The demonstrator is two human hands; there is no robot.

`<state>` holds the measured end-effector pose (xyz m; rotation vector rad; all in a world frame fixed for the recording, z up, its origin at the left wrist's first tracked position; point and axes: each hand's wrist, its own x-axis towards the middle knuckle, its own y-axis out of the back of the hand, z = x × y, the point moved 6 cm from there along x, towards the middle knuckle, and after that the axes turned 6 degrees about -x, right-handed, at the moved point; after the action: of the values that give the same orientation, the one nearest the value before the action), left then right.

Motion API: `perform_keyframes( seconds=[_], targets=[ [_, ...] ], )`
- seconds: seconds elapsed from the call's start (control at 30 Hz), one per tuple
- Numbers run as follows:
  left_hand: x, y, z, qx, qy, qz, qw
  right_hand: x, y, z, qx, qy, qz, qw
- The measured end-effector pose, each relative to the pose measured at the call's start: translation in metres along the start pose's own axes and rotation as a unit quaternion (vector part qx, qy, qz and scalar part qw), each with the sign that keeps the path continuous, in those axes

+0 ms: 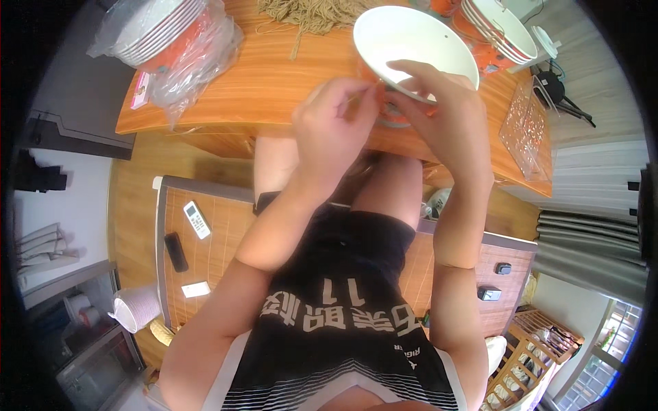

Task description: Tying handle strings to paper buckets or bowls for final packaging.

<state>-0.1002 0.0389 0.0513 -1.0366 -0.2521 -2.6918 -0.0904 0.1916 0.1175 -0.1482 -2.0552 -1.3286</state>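
Black jersey foremost, white-lined bucket grasped at rim by right hand — left hand held alongside, grip indiscernible.

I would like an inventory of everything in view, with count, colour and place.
Table: one, orange-brown, top
Bucket: one, white inside, table's near edge
Bagged bucket stack: one, white-orange, table's left
Unbagged bucket stack: one, white-orange, table's right
Cord bundle: one, beige, top middle
Bench: one, brown, around the person
Remote control: one, white, bench's left
Phone-like slab: one, black, beside remote
Small box: one, white, below slab
Small devices: two, dark, bench's right
Bin: one, pale, lower left
Curtain: one, grey, right
Remaining small items: unclear
Jersey: one, black-white, lower middle
Left hand: one, bare, bucket's near rim
Right hand: one, bare, same rim
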Motion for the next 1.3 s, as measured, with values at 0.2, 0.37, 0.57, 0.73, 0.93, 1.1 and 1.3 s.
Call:
perform_keyframes(
  seconds=[0.2,0.37,0.57,0.73,0.93,1.1,1.3],
  targets=[
    [0.002,-0.002,0.001,-0.008,0.022,-0.007,1.000,0.021,0.019,0.006,0.017,0.081,0.000,0.997],
    [0.004,-0.003,0.001,-0.009,0.020,-0.012,1.000,0.042,0.003,0.029,0.059,0.056,-0.223,0.971],
    [0.007,-0.003,0.003,0.003,0.027,-0.011,1.000,0.058,-0.005,0.009,0.048,0.144,-0.247,0.957],
    [0.008,-0.004,0.004,-0.010,0.020,-0.015,1.000,0.055,-0.005,0.005,-0.005,0.161,-0.204,0.966],
    [0.005,-0.005,0.001,-0.037,0.035,-0.026,0.998,0.041,0.004,-0.019,-0.192,0.192,-0.085,0.959],
    [0.006,-0.006,0.011,-0.012,0.051,-0.061,0.997,0.014,-0.003,-0.043,-0.332,0.097,0.018,0.938],
    [0.001,-0.006,-0.003,-0.099,0.141,-0.085,0.981,-0.018,-0.015,-0.041,-0.244,0.062,0.116,0.961]
  ],
)
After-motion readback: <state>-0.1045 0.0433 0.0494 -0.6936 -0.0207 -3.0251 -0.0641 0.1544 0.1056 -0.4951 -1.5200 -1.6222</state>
